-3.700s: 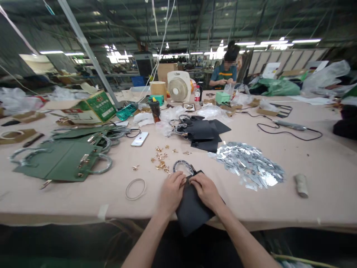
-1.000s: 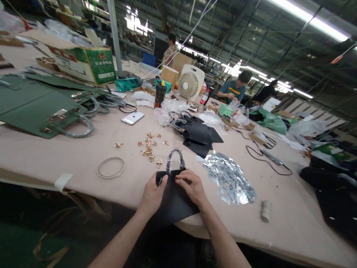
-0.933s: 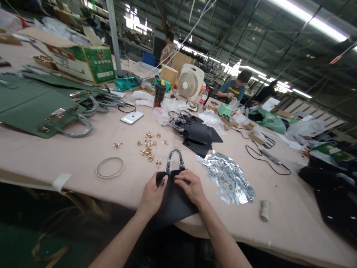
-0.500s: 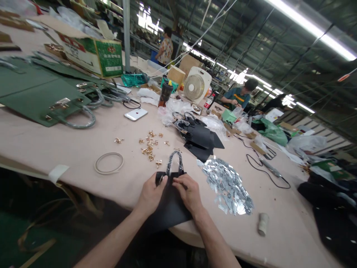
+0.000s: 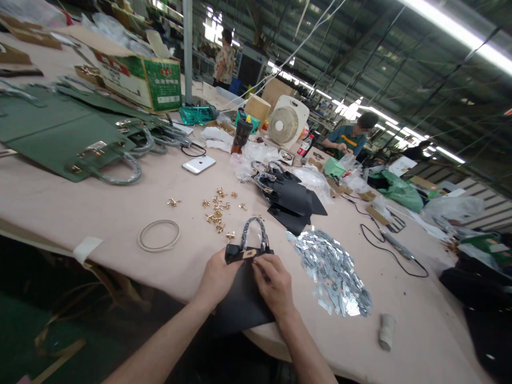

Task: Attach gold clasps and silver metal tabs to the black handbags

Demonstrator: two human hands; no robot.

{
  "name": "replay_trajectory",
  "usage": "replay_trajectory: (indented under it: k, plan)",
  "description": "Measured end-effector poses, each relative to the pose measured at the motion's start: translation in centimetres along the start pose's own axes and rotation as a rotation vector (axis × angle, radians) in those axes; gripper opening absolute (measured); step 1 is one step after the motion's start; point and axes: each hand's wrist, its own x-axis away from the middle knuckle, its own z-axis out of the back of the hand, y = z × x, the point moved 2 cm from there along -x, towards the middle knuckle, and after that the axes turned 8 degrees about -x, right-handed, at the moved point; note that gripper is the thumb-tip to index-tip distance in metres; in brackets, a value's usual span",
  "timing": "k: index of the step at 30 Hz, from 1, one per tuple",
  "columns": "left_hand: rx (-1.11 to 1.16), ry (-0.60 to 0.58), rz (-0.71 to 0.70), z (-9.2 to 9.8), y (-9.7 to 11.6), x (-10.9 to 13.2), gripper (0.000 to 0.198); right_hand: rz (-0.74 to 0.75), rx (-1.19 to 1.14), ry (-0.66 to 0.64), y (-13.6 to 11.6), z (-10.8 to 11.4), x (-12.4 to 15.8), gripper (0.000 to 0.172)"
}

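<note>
A black bag panel (image 5: pixel 242 304) lies in front of me over the table's near edge, its looped handle (image 5: pixel 253 223) wrapped in clear plastic. My left hand (image 5: pixel 219 278) is closed on the panel's upper left edge. A small gold-coloured fitting (image 5: pixel 249 254) shows at the top edge between my hands. The fingers of my right hand (image 5: pixel 276 282) are pinched together on the panel, at the fitting's right end; their tips are partly hidden. Just beyond the handle lie several gold-coloured fittings (image 5: pixel 216 216). To the right is a pile of flat silver metal pieces (image 5: pixel 336 272).
More black bag panels (image 5: pixel 290 194) are stacked ahead. Green bag panels (image 5: pixel 60 133), a phone (image 5: pixel 199 165) and a coiled strip (image 5: pixel 159 236) lie left. A corded tool (image 5: pixel 396 245) and a small roll (image 5: pixel 386 332) lie right. A fan (image 5: pixel 286 121) stands behind; a co-worker (image 5: pixel 348 138) sits beyond.
The panel's top edge has turned so the gold-coloured fitting shows between my hands. Both hands stay on the panel. The view has shifted slightly; a person in the background has moved left.
</note>
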Motion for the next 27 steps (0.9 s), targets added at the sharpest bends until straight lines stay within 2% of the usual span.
replay_trajectory:
  k: [6,14,21,27]
  plan:
    - [-0.006,-0.011,0.024,-0.26,-0.35,-0.53,0.031,0.047,0.065,-0.012,0.28,-0.09,0.10,0.019]
    - [-0.106,-0.003,0.047,-0.16,-0.37,-0.79,0.027,-0.021,0.072,-0.025,0.20,-0.48,-0.04,0.019]
    - [0.046,-0.013,0.123,-0.51,-0.37,-0.77,0.037,-0.074,0.001,-0.023,0.32,-1.02,-0.30,0.019]
    - [0.090,0.016,0.174,-0.49,-0.20,-0.68,0.041,-0.065,-0.073,-0.094,0.38,-0.66,-0.87,0.022]
